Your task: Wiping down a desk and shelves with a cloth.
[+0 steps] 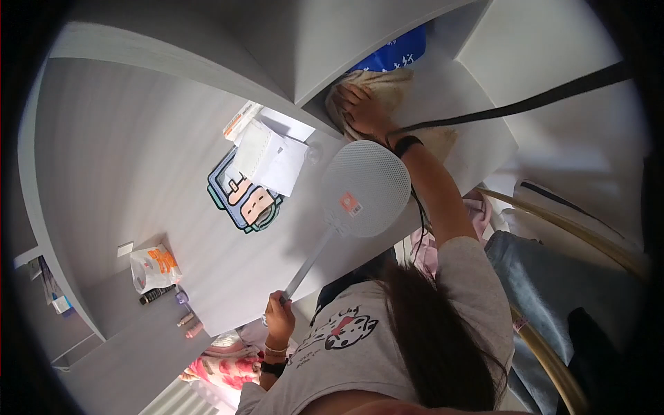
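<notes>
My left hand (280,316) grips the handle of a pale plastic fly swatter (367,187) near its end. The swatter's perforated round head, with an orange sticker on it, reaches up over the desk toward my right forearm. My right hand (363,111) lies on a tan cloth (391,88) inside a shelf compartment at the top. Its fingers are bent over the fabric; whether they grip it is unclear. Behind the cloth is a blue bag (397,52) bearing white writing, partly hidden by the shelf panel.
White papers (272,155) overlap a cartoon backpack-shaped flat item (244,199) on the desk (140,166). A white plastic bag (155,267), a black tube (157,294) and small bottles stand at the left. A dark strap (519,109) crosses the upper right. Jeans (539,280) lie at the right.
</notes>
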